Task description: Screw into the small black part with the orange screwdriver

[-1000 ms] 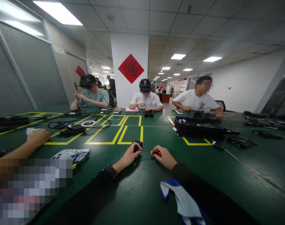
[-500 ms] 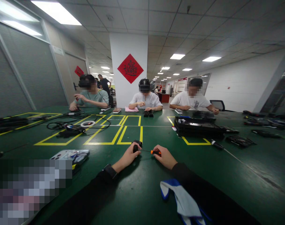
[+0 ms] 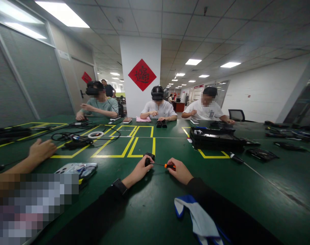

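Near the middle of the green table (image 3: 155,200), my left hand (image 3: 138,173) is closed around a small black part (image 3: 149,157) whose exact kind I cannot make out. My right hand (image 3: 180,171) grips a screwdriver (image 3: 169,166) by its black and orange handle. Its thin shaft points left and reaches the black part at my left fingertips; whether the tip sits in a screw is too small to tell. A white and blue cloth-like item (image 3: 198,216) lies beside my right sleeve.
To the left are a co-worker's hand (image 3: 41,149), a phone-like item with a patterned case (image 3: 79,169), tangled black cables (image 3: 74,139) and a white tape roll (image 3: 95,134). Black trays (image 3: 216,139) and a black-handled tool (image 3: 236,157) stand right. Several people sit across the table.
A co-worker's hand and forearm have come in over the table at the left. The person across at the right has shifted a little. My own hands and the screwdriver look unmoved.
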`<state>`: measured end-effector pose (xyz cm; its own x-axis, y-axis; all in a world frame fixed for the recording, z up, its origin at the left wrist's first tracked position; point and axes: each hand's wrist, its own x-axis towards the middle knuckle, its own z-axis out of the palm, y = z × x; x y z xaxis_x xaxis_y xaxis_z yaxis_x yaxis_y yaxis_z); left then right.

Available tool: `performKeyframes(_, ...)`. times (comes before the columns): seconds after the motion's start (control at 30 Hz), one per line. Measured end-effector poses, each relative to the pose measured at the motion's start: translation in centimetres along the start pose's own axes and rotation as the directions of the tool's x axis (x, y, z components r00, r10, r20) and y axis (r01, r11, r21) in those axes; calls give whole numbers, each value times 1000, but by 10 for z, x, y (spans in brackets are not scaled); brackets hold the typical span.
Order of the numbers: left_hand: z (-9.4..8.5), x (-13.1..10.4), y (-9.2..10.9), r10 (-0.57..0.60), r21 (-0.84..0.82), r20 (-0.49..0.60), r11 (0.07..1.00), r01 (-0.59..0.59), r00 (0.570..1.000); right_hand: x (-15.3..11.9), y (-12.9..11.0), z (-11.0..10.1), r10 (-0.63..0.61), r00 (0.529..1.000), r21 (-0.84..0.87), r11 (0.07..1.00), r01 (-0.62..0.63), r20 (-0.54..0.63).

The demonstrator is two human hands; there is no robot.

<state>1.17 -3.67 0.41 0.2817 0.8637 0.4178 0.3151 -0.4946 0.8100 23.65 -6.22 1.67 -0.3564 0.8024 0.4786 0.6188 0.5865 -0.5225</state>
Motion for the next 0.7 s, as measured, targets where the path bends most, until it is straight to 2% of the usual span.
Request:
performKeyframes(0.13, 0, 0, 0, 3, -7, -3, 1000, -3, 1000, 0, 1, 0, 19, 1000, -16, 1000, -19, -12)
performKeyframes(0.4, 1, 0, 0, -77, -67, -19, 995, 75, 997, 1, 3, 3, 57, 998, -35, 998, -58, -27)
performKeyframes(0.7, 2, 0, 1, -63, -114, -35, 992, 59, 997, 0, 4, 4, 49, 998, -39, 998, -51, -50)
